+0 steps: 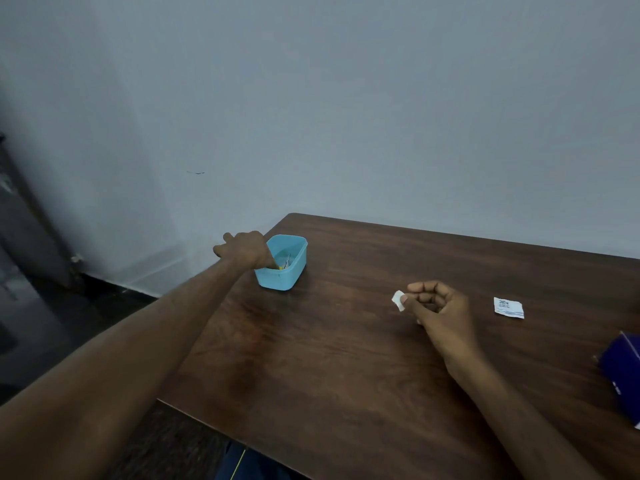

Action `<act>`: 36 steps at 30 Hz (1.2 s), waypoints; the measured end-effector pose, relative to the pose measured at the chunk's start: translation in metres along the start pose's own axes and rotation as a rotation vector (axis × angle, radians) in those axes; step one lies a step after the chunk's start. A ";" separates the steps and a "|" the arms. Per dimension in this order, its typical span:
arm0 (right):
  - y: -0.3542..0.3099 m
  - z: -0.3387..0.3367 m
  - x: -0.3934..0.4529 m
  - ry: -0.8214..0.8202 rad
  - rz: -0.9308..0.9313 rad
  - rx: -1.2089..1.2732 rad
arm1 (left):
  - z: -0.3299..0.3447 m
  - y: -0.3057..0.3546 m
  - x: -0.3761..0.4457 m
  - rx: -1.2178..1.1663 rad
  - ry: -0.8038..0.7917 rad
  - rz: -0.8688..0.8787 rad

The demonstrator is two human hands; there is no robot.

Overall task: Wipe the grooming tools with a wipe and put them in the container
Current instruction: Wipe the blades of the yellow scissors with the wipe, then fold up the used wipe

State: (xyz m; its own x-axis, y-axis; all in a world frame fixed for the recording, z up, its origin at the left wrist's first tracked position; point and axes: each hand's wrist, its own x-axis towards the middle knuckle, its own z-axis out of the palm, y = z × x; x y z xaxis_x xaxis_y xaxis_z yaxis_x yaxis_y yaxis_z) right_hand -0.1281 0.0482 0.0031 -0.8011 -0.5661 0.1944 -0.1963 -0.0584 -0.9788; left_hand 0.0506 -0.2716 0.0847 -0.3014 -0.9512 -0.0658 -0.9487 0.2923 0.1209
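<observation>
A light blue plastic container point(294, 268) stands near the table's far left corner. My left hand point(244, 249) reaches over its left rim with the fingers dipped inside, where a small tool with a yellow part and a metal part point(284, 265) shows. I cannot tell whether the fingers still pinch that tool. My right hand point(436, 308) rests on the table to the right, pinching a small folded white wipe point(399, 300) between thumb and forefinger.
The brown wooden table point(346, 358) meets a pale wall. A torn white wipe sachet point(508, 308) lies right of my right hand. A dark blue box point(623, 368) sits at the right edge. The floor drops away left of the table.
</observation>
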 end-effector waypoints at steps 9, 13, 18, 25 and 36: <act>-0.006 -0.008 0.004 0.144 -0.035 -0.034 | -0.022 0.034 -0.044 -0.186 0.329 0.349; -0.005 -0.017 0.008 0.272 -0.049 -0.052 | -0.002 0.085 -0.088 -0.465 0.377 0.669; -0.008 -0.035 0.017 0.477 -0.095 -0.060 | 0.052 0.150 -0.133 -0.535 0.312 0.907; -0.008 -0.051 0.026 0.597 -0.090 -0.085 | 0.108 0.218 -0.157 -0.559 0.148 0.919; 0.003 -0.100 0.048 0.740 -0.042 -0.097 | 0.136 0.264 -0.173 -0.389 0.142 0.923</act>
State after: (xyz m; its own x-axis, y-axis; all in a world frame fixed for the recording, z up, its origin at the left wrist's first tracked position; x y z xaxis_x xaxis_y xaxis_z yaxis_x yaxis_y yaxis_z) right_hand -0.2238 0.1030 0.0164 -0.9563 0.1379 0.2577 -0.2569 0.0241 -0.9661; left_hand -0.1603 -0.0170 -0.0063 -0.8634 -0.3801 0.3318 -0.2461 0.8913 0.3808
